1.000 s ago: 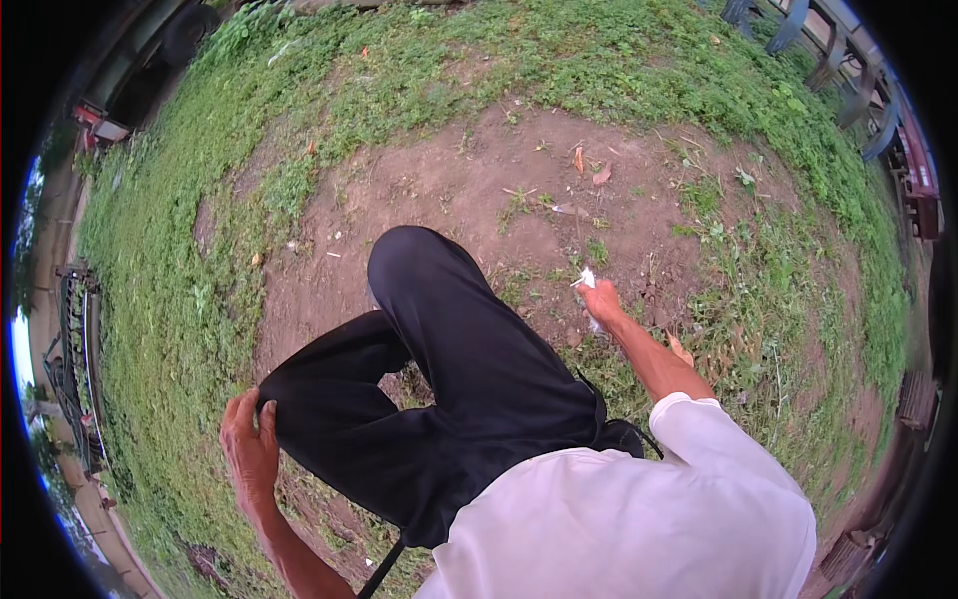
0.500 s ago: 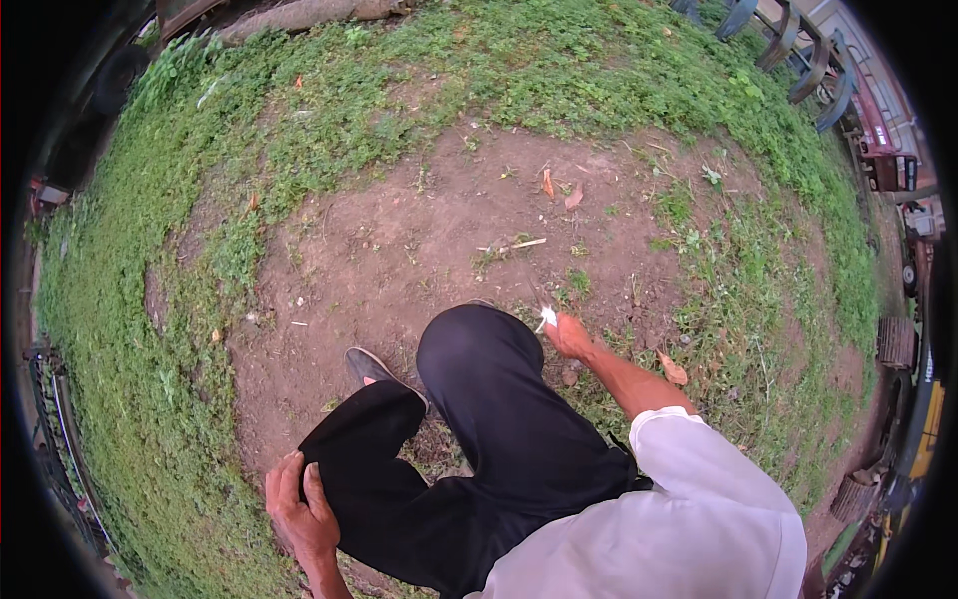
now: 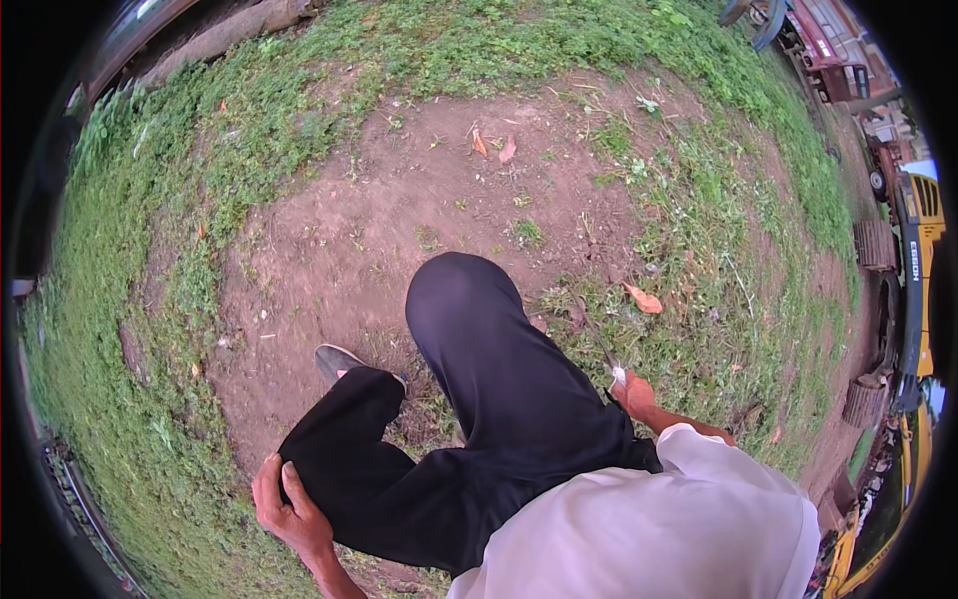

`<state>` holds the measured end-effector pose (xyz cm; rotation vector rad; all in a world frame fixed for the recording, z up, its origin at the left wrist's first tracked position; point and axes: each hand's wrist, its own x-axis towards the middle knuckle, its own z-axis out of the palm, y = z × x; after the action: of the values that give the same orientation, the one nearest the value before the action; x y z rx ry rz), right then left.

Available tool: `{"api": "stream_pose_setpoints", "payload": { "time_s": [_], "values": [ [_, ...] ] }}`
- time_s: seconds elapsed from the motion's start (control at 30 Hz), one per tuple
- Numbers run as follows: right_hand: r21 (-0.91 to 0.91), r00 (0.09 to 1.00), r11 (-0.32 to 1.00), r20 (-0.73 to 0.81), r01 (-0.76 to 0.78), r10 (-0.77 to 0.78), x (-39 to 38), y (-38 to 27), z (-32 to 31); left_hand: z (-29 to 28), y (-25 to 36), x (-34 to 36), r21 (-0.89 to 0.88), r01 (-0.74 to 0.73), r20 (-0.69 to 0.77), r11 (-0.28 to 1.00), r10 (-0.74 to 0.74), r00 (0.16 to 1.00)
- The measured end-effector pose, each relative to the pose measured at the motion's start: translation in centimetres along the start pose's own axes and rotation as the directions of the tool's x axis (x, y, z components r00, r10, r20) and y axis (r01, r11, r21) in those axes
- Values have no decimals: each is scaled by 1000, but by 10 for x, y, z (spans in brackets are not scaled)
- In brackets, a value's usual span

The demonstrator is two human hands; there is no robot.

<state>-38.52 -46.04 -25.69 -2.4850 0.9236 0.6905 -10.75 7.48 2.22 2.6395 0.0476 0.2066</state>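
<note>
My right hand [image 3: 635,398] is closed round the pale handle of a thin-bladed hand tool [image 3: 607,351]. Its narrow, dark blade points up and left over low weeds beside my raised right knee; the blade's exact shape is hard to make out. Curled over my bent left knee, clad in black trousers [image 3: 324,439], is my left hand [image 3: 289,507], with the thumb on top. One grey shoe [image 3: 337,361] shows on the bare soil in front of me.
Brown soil [image 3: 399,220] spreads ahead, ringed by green weeds [image 3: 190,260]. Dry leaves [image 3: 644,299] lie on it. A log [image 3: 230,35] lies far left. A red vehicle [image 3: 833,60] and a yellow-and-black machine [image 3: 913,270] stand along the right.
My right hand has come back toward my body and to the right with the tool. My left hand stays on the knee. The whole view has turned somewhat to the right.
</note>
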Motion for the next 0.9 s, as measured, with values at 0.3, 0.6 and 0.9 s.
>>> {"api": "stream_pose_setpoints", "payload": {
  "time_s": [0.3, 0.6, 0.9],
  "values": [
    [233, 983, 972, -178, 3, 39, -12, 5, 28, -3, -19, -17, -15, 12, -97, 1000, -14, 995],
    [306, 973, 943, -224, 130, -61, 188, -135, -36, -6, -36, -25, 24, 62, -88, 998, -60, 994],
    [64, 967, 969, -104, 238, -231, 185, -85, -10, 3, -13, -13, 29, 79, -50, 996, -77, 996]
  ]
}}
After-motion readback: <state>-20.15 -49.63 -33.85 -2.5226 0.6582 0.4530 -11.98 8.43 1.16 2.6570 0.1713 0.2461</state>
